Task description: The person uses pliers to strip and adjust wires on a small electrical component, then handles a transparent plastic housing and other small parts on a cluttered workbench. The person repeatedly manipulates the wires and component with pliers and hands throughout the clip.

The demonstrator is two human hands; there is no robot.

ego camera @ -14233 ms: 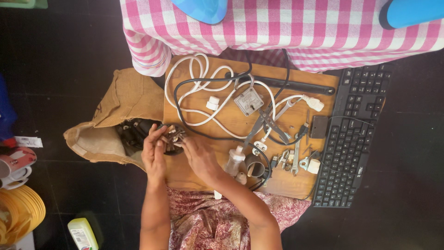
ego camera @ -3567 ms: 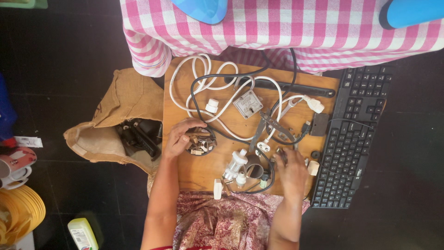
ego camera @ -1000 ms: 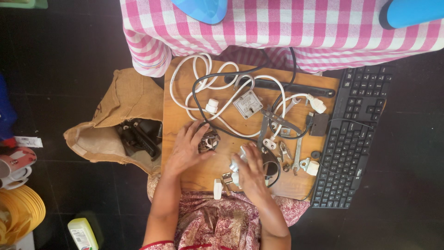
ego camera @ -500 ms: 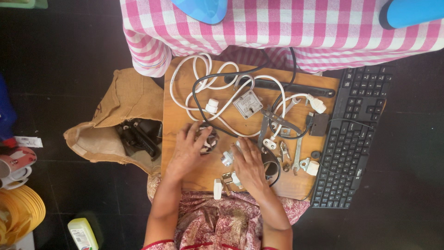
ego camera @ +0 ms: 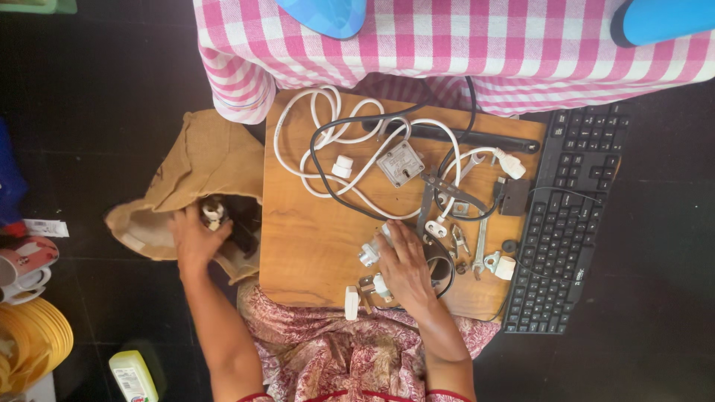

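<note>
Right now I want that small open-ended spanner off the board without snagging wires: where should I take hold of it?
Take the spanner by its bare shank, from the keyboard side. It lies flat and roughly upright in view, its upper end close to the black wire and plugs; the right hand covers the other side.

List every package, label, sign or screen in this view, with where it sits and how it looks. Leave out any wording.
Yellow-green plastic bottle: bottom left on the dark floor, lying tilted, with a white printed label.
Small white paper tag: far left on the floor, a flat rectangle with a red mark.
White printed mug: left edge, below the tag, pink and red picture on its side.
Black computer keyboard: right of the wooden board, small white mark near its lower edge.
No screens or signs.
</note>
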